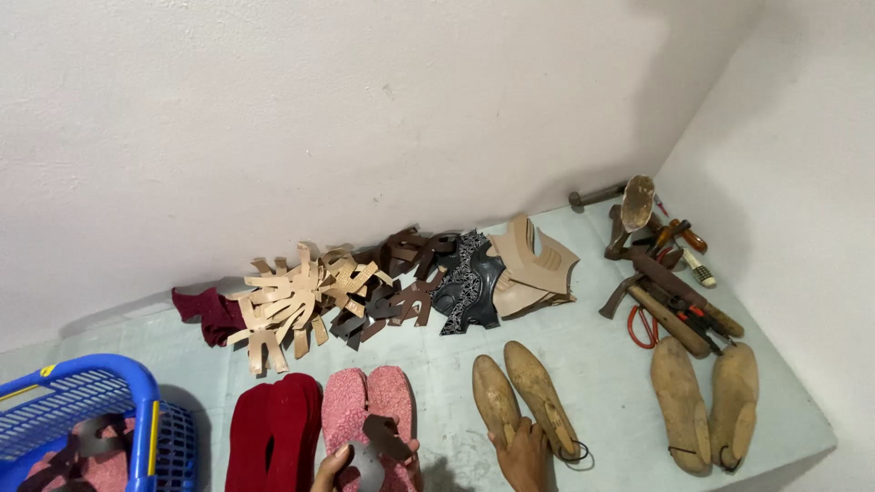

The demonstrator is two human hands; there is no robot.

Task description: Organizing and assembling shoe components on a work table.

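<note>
Pinching a dark cut piece [386, 435] over the pink insoles [369, 410], the left hand [335, 466] could drop it; the right hand [523, 456], fingers curled on the front wooden lasts [521, 396], might knock them askew

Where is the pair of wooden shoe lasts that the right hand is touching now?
In the head view, the pair of wooden shoe lasts lies at the bottom centre, under the right hand, between the pink insoles and another pair of lasts.

Pale bench [592, 364], lasts [524, 392], tools [670, 292]
</note>
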